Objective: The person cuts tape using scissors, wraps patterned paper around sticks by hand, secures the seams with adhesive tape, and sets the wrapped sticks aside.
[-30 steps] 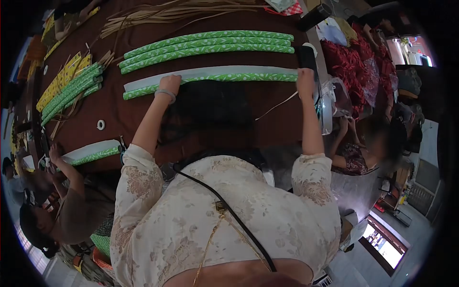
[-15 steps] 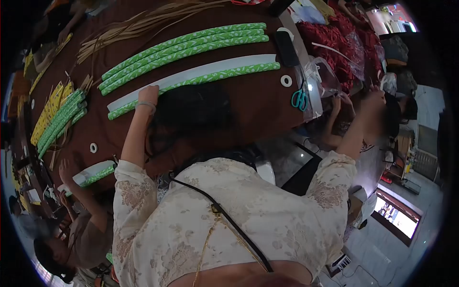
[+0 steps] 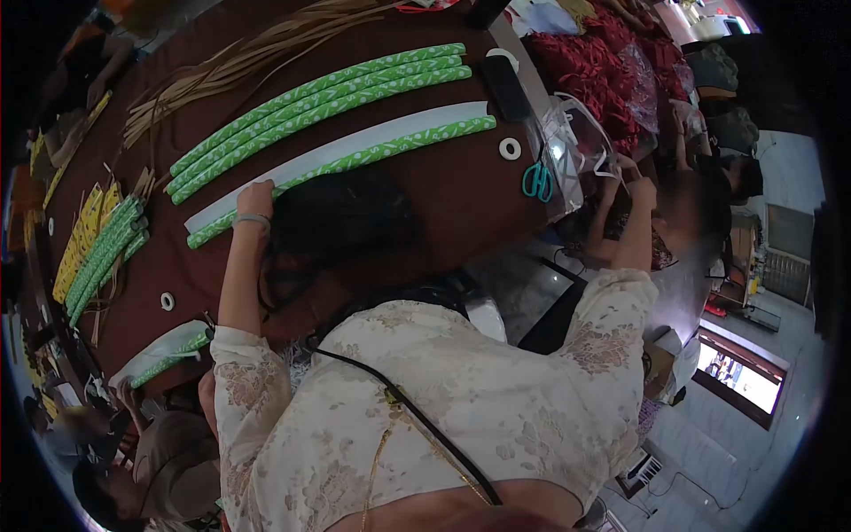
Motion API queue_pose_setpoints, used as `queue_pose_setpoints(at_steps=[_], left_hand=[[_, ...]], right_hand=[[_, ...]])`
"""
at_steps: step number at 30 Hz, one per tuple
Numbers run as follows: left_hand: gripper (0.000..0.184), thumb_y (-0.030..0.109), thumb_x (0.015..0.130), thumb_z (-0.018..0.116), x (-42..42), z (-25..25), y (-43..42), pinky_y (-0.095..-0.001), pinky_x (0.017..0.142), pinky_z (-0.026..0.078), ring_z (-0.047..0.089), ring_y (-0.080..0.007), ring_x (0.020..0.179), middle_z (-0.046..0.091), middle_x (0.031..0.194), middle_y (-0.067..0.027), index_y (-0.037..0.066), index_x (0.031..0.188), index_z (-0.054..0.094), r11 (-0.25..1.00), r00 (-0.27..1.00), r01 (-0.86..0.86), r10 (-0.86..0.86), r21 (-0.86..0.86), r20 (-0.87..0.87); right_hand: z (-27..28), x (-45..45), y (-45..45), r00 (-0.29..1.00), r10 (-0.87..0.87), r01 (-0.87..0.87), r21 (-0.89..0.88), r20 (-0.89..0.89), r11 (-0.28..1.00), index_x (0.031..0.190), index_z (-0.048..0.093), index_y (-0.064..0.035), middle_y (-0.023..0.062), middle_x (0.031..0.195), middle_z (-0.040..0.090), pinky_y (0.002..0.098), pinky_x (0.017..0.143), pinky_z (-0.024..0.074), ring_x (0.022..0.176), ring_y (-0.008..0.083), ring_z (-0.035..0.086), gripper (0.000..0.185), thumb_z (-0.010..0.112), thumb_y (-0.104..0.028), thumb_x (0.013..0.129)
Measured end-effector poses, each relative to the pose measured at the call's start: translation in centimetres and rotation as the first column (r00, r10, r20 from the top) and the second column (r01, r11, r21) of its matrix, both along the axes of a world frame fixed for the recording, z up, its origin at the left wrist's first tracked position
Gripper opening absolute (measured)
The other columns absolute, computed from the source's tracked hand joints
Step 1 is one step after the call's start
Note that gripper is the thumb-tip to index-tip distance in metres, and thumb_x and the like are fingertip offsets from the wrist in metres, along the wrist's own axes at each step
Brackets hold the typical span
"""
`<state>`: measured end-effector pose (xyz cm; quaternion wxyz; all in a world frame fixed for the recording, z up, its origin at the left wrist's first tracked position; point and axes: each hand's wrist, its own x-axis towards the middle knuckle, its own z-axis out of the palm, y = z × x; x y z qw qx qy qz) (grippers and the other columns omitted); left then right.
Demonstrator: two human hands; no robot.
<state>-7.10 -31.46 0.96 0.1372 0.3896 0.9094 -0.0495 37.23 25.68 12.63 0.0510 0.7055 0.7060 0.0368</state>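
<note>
My left hand [image 3: 255, 199] is closed at the left part of a partly rolled sheet of green patterned paper [image 3: 390, 149], whose white inner side shows along the far edge. Out to the right, my right hand [image 3: 642, 191] is raised with its fingers curled. It is close to another person's hands and a clear plastic bag [image 3: 567, 146] with white strips at the table's right edge. What my right fingers hold, if anything, is too small to make out. Beyond the sheet lie several green patterned rolls [image 3: 319, 111] side by side.
Teal scissors [image 3: 537, 180], a white tape roll [image 3: 510, 149] and a black phone [image 3: 504, 87] lie near the right edge. Long tan strips [image 3: 239, 66] lie at the back. Green and yellow bundles [image 3: 102, 253] are at the left, where a person sits by another green sheet [image 3: 164, 355].
My right hand has come down and inward, toward the other person's hands and the plastic bag. My left hand stays on the green paper. The whole view has shifted slightly.
</note>
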Motion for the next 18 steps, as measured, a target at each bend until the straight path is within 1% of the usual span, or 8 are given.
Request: queue_pose_setpoints(at_steps=[2,5,9,11,12,13,15,18], left_hand=[[0.013,0.007,0.075,0.046,0.0,-0.1,0.1,-0.0410,0.064,0.047,0.059,-0.0334,0.075,0.060,0.077,-0.0173,0.006,0.082,0.057,1.000,1.000,-0.015,0.015,0.017,0.005],[0.012,0.007,0.075,0.046,0.0,-0.4,0.1,-0.0409,0.064,0.048,0.059,-0.0330,0.075,0.060,0.077,-0.0169,0.006,0.082,0.056,1.000,1.000,-0.007,0.007,0.011,-0.015],[0.013,0.007,0.075,0.046,0.0,-0.3,0.2,-0.0405,0.064,0.048,0.059,-0.0326,0.075,0.060,0.078,-0.0165,0.006,0.083,0.056,0.999,1.000,-0.013,0.013,-0.042,-0.016],[0.013,0.007,0.075,0.046,-0.1,-0.4,0.2,-0.0402,0.063,0.048,0.059,-0.0324,0.076,0.060,0.079,-0.0165,0.006,0.083,0.056,1.000,1.000,-0.006,0.006,-0.027,-0.007],[0.013,0.007,0.075,0.046,-0.2,-0.8,0.1,-0.0402,0.063,0.048,0.059,-0.0324,0.076,0.060,0.079,-0.0165,0.006,0.083,0.056,1.000,1.000,-0.006,0.005,-0.026,-0.008],[0.013,0.007,0.075,0.046,-0.3,-1.4,0.0,-0.0403,0.063,0.048,0.059,-0.0325,0.076,0.060,0.079,-0.0165,0.006,0.084,0.055,0.999,1.000,-0.007,0.006,-0.036,-0.017],[0.013,0.007,0.075,0.046,-0.5,-2.2,-0.2,-0.0405,0.063,0.048,0.059,-0.0326,0.076,0.060,0.080,-0.0165,0.006,0.084,0.055,0.999,1.000,-0.012,0.011,-0.051,-0.021],[0.012,0.007,0.075,0.046,-0.6,-2.4,-0.4,-0.0403,0.063,0.048,0.059,-0.0325,0.076,0.060,0.080,-0.0165,0.006,0.083,0.055,1.000,1.000,0.003,-0.004,-0.031,-0.023]], right_hand=[[-1.3,1.3,0.7,0.926,-0.043,0.175,-0.326,0.374,0.929,0.106,0.056,-0.0100,0.0132,0.108,0.056,0.0401,0.083,0.0434,0.103,0.0280,0.052,0.040,0.061,-0.027,0.070],[-2.2,1.9,-0.5,0.961,-0.048,0.111,-0.222,0.272,0.969,0.100,0.059,-0.0030,0.0165,0.105,0.057,0.0440,0.075,0.0462,0.093,0.0313,0.056,0.033,0.060,-0.023,0.075],[-3.8,2.6,1.3,0.963,-0.099,0.171,-0.282,0.252,0.944,0.101,0.059,-0.0039,0.0172,0.104,0.057,0.0430,0.075,0.0463,0.092,0.0325,0.056,0.033,0.058,-0.024,0.075],[-4.6,3.1,2.4,0.992,0.098,-0.103,-0.058,-0.081,0.993,0.106,0.054,-0.0021,0.0201,0.101,0.057,0.0422,0.075,0.0461,0.091,0.0336,0.056,0.038,0.056,-0.024,0.075],[-4.7,2.3,2.3,0.979,0.138,-0.118,0.130,-0.152,0.984,0.091,0.057,-0.0007,0.0219,0.093,0.057,0.0404,0.078,0.0429,0.091,0.0386,0.053,0.036,0.049,-0.031,0.073],[-4.4,1.6,2.6,0.979,0.140,-0.120,0.132,-0.151,0.984,0.091,0.057,-0.0007,0.0219,0.093,0.057,0.0404,0.078,0.0429,0.091,0.0386,0.053,0.036,0.049,-0.031,0.073],[-3.3,-0.6,2.8,0.884,0.251,-0.125,0.318,-0.394,0.940,0.082,0.053,0.0017,0.0212,0.084,0.058,0.0402,0.073,0.0425,0.082,0.0364,0.056,0.034,0.052,-0.031,0.071],[0.0,-4.2,1.8,0.763,0.250,-0.030,0.355,-0.596,0.935,0.085,0.047,0.0007,0.0168,0.077,0.056,0.0404,0.070,0.0430,0.077,0.0325,0.055,0.034,0.053,-0.032,0.075]])
